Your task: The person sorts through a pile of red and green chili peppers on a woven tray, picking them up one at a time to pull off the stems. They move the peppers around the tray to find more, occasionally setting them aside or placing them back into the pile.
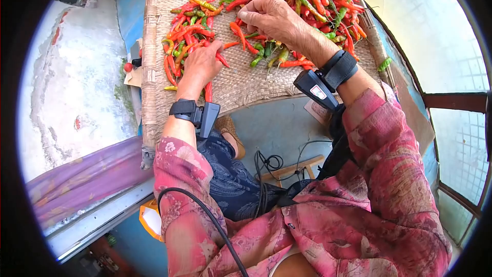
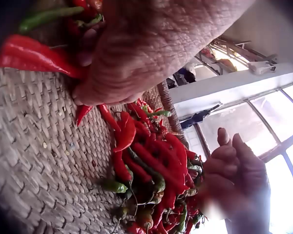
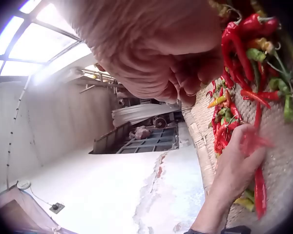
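A red chili pepper [image 2: 34, 56] is gripped between the thumb and fingers of my left hand [image 1: 201, 66], low over the woven tray [image 1: 246, 90]. Its tip [image 2: 83, 115] pokes out beyond the thumb. Around that hand lies a smaller heap of red, green and yellow chilies [image 1: 192, 33]; one long red chili [image 3: 260, 192] lies beside the wrist. My right hand [image 1: 274, 18] is raised at the near left side of a larger heap of mixed chilies [image 1: 320, 0]. Its fingers are loosely bent, and nothing shows between them in the left wrist view.
The tray's raised rim [image 1: 149, 66] runs along the left. A green chili [image 1: 384, 64] lies on the right rim. Below are a wooden stool [image 1: 297, 168] and black cables [image 1: 269, 161]. Windows [image 1: 430, 25] stand at the right, a white wall [image 1: 82, 87] at the left.
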{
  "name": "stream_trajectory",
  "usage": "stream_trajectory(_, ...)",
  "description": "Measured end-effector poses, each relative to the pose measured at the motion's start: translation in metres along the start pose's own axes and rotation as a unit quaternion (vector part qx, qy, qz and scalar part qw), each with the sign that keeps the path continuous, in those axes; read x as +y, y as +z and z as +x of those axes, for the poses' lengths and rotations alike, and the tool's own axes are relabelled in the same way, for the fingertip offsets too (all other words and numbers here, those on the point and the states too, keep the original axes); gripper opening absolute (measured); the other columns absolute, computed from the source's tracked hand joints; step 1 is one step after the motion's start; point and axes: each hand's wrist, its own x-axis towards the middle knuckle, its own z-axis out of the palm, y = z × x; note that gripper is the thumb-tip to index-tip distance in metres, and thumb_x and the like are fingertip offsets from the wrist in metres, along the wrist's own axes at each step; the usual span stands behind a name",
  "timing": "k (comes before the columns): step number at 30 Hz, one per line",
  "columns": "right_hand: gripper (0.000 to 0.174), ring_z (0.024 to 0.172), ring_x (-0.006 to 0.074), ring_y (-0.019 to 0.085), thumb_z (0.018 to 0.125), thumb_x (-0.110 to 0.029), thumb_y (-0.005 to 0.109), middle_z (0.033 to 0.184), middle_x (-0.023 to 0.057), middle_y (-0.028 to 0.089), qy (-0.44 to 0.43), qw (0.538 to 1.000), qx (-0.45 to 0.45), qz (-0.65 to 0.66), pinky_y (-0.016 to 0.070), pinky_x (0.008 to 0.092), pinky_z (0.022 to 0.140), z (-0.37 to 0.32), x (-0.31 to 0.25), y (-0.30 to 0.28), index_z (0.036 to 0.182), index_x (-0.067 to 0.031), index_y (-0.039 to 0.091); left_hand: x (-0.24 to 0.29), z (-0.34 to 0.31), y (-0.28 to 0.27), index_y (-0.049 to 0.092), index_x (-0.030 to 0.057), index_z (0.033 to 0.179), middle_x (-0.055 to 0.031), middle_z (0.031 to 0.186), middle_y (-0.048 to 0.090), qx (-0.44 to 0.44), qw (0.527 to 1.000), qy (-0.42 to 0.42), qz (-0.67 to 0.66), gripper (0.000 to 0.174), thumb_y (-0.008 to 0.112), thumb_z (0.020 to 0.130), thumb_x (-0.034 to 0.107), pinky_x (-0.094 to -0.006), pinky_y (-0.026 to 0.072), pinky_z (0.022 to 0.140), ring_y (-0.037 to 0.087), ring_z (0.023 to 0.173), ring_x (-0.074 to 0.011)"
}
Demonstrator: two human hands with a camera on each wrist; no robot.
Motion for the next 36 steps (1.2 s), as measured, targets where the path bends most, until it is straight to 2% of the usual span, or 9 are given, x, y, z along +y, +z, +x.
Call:
stream_trajectory(3, 0.028, 0.059, 0.0066, 0.048, 0.088, -0.027, 0.055, 0.065, -0.0004, 0.055, -0.021, 0.999, -0.021, -0.042, 0.0399, 0.0234, 0.051, -0.003, 0.001, -0.002, 0.084, 0.0004, 0.06, 0.002, -0.006, -0.006, 0.057, 0.0118, 0.092, -0.0131, 0.071, 0.061, 0.068, 0.996, 0.026, -0.05, 0.018, 0.058, 0.073, 0.011, -0.0382, 0.0469, 0.065, 0.062, 0.075, -0.0282)
stream_trajectory(7, 0.028, 0.059, 0.0069, 0.048, 0.087, -0.027, 0.055, 0.065, 0.0002, 0.054, -0.05, 0.995, -0.01, -0.084, 0.0403, 0.0241, 0.052, -0.001, 0.003, 0.003, 0.084, 0.0004, 0.06, 0.003, -0.01, -0.027, 0.058, 0.0076, 0.082, -0.0055, 0.07, 0.06, 0.114, 0.914, -0.012, -0.39, 0.006, 0.055, 0.077, 0.008, -0.0288, 0.0477, 0.055, 0.058, 0.062, -0.0134)
stream_trajectory(9, 0.029, 0.059, 0.007, 0.048, 0.088, -0.028, 0.055, 0.065, 0.0009, 0.055, -0.034, 0.994, -0.037, -0.092, 0.0405, 0.0245, 0.052, -0.001, 0.005, 0.007, 0.083, 0.0003, 0.06, 0.006, -0.018, -0.039, 0.056, 0.0058, 0.087, -0.0019, 0.071, 0.056, 0.032, 0.699, -0.003, -0.715, 0.008, 0.054, 0.08, 0.006, -0.021, 0.0459, 0.053, 0.053, 0.06, -0.0077)
stream_trajectory(14, 0.035, 0.054, 0.007, 0.047, 0.087, -0.038, 0.056, 0.065, -0.0011, 0.052, 0.081, 0.987, -0.11, 0.087, 0.0391, 0.0218, 0.048, -0.013, -0.006, 0.016, 0.087, -0.0036, 0.059, 0.016, -0.023, -0.04, 0.054, 0.0068, 0.092, -0.0014, 0.075, 0.055, -0.079, 0.653, 0.045, -0.752, 0.011, 0.055, 0.081, 0.006, -0.0179, 0.0431, 0.058, 0.052, 0.064, -0.007)
stream_trajectory(17, 0.034, 0.054, 0.0056, 0.047, 0.087, -0.037, 0.056, 0.066, -0.0016, 0.053, 0.115, 0.978, -0.06, 0.166, 0.0392, 0.0205, 0.047, -0.009, 0.005, 0.023, 0.088, -0.0032, 0.06, 0.024, -0.021, -0.033, 0.054, 0.0073, 0.093, 0.0005, 0.081, 0.055, -0.098, 0.677, 0.05, -0.728, 0.013, 0.057, 0.08, 0.007, -0.0188, 0.0431, 0.063, 0.052, 0.069, -0.0062)
stream_trajectory(22, 0.029, 0.053, 0.0045, 0.046, 0.09, -0.031, 0.051, 0.066, -0.0014, 0.055, 0.043, 0.999, -0.003, 0.032, 0.0387, 0.0193, 0.047, -0.003, 0.0, 0.01, 0.093, -0.0034, 0.06, 0.036, -0.024, -0.04, 0.037, 0.0052, 0.13, -0.0011, 0.074, 0.052, -0.037, 0.722, 0.025, -0.69, 0.054, 0.056, 0.08, 0.011, -0.0181, 0.0383, 0.055, 0.046, 0.06, -0.0059)
stream_trajectory(29, 0.023, 0.054, 0.0079, 0.053, 0.087, -0.021, 0.052, 0.066, 0.0037, 0.06, 0.04, 0.981, 0.067, 0.178, 0.0444, 0.0219, 0.048, 0.002, -0.013, -0.01, 0.082, -0.0006, 0.058, 0.012, -0.015, -0.018, 0.05, -0.0008, 0.118, 0.0032, 0.072, 0.048, -0.04, 0.86, -0.083, -0.501, 0.042, 0.057, 0.079, 0.015, -0.0183, 0.0313, 0.049, 0.038, 0.055, -0.0036)
stream_trajectory(33, 0.025, 0.063, 0.0095, 0.054, 0.092, -0.026, 0.049, 0.074, 0.0043, 0.061, 0.03, 0.83, 0.075, 0.553, 0.0436, 0.0214, 0.054, 0.016, -0.009, -0.044, 0.083, -0.0043, 0.057, 0.012, -0.005, -0.004, 0.054, 0.0008, 0.112, 0.0063, 0.069, 0.048, 0.021, 0.879, -0.05, -0.473, 0.036, 0.057, 0.08, 0.015, -0.019, 0.0321, 0.049, 0.04, 0.056, -0.0036)
stream_trajectory(36, 0.021, 0.062, 0.0104, 0.054, 0.091, -0.027, 0.051, 0.075, 0.004, 0.061, 0.059, 0.826, 0.099, 0.551, 0.0436, 0.0211, 0.052, 0.012, -0.005, -0.044, 0.084, -0.0078, 0.054, 0.024, -0.003, -0.01, 0.055, 0.0053, 0.112, 0.0039, 0.067, 0.048, -0.001, 0.914, 0.004, -0.406, 0.035, 0.058, 0.078, 0.012, -0.0215, 0.0369, 0.054, 0.043, 0.06, -0.0052)
